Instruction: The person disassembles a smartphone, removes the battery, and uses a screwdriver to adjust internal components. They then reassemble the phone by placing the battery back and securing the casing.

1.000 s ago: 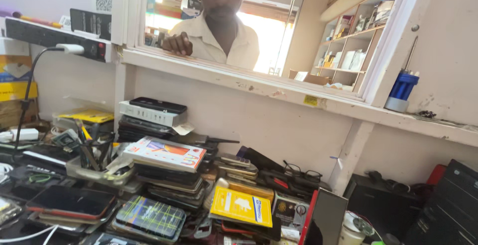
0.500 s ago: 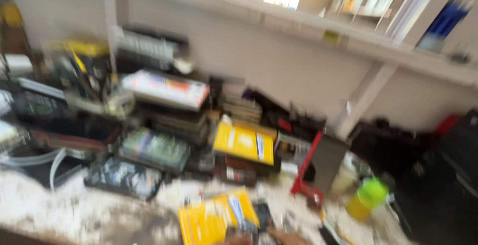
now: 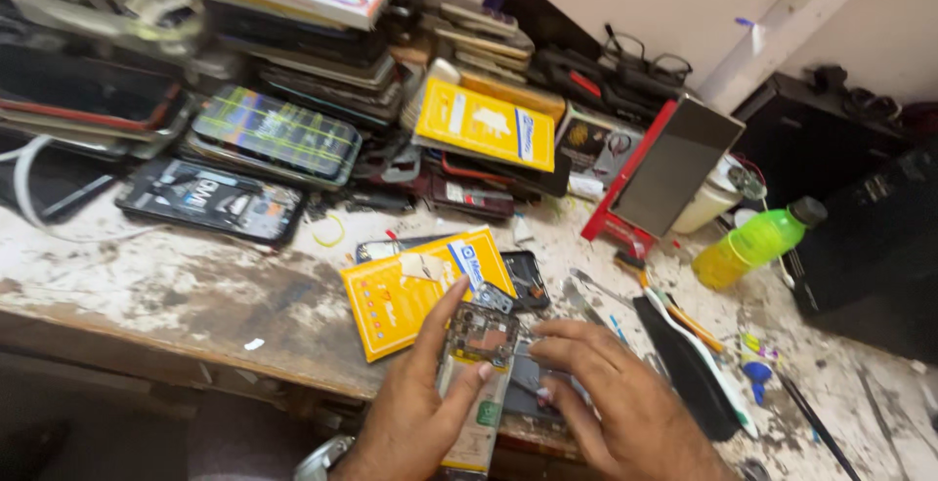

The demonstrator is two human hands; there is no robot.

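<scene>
I see my left hand (image 3: pixel 415 413) with its fingers (image 3: pixel 467 380) wrapped around an opened phone (image 3: pixel 479 374), thumb up along its left edge, the bare circuit side facing me. My right hand (image 3: pixel 616 398) has its fingers (image 3: pixel 552 354) spread narrow and resting on the phone's right side; whether they pinch anything I cannot tell. The phone sits at the near edge of the surface (image 3: pixel 176 286), at about 6 o'clock in view. Touching it at 11 o'clock lies a yellow box (image 3: pixel 401 295), with a dark phone frame (image 3: pixel 528 281) just beside at 1 o'clock. At 3 o'clock lie a black case (image 3: pixel 689 364) and a toothbrush (image 3: pixel 699 344). Farther out at 2 o'clock stands a green bottle (image 3: pixel 757 242), tilted. At 12 o'clock sits a second yellow box (image 3: pixel 486 125), and at 10 o'clock stacked phones (image 3: pixel 274 134) crowd the back.
</scene>
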